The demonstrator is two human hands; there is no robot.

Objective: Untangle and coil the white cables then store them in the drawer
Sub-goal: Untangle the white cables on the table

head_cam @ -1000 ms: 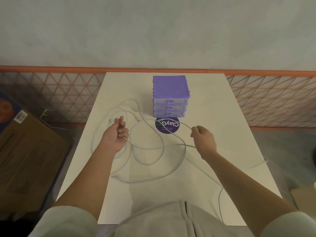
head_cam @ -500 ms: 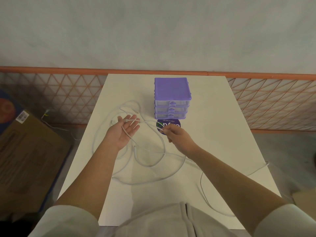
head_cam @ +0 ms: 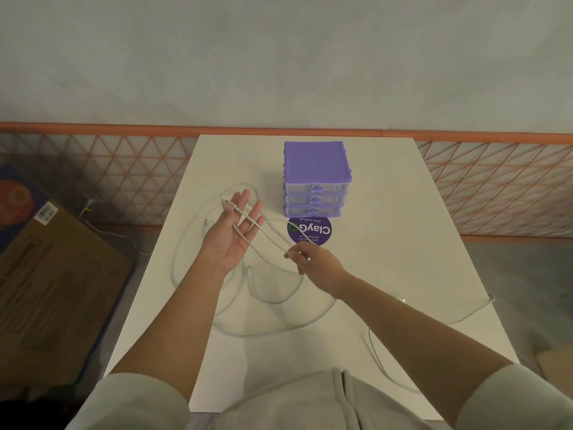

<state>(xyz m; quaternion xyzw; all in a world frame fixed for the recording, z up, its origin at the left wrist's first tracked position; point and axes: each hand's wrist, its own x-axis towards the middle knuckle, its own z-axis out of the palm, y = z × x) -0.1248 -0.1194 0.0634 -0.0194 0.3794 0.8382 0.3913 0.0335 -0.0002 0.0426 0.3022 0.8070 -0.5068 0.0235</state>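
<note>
a round purple sticker (head_cam: 309, 230) lies flat on the white desk (head_cam: 387, 243), just in front of the purple drawer unit (head_cam: 316, 178). it bears the brand "clayg" followed by a green ring-shaped mark in large white letters, printed upside down from the head view. smaller white lines sit beside the brand; one reads "clean as you go", the others are too small to make out. a white barcode label (head_cam: 46, 213) stands on the cardboard box (head_cam: 46, 290) at left; its digits are illegible.
</note>
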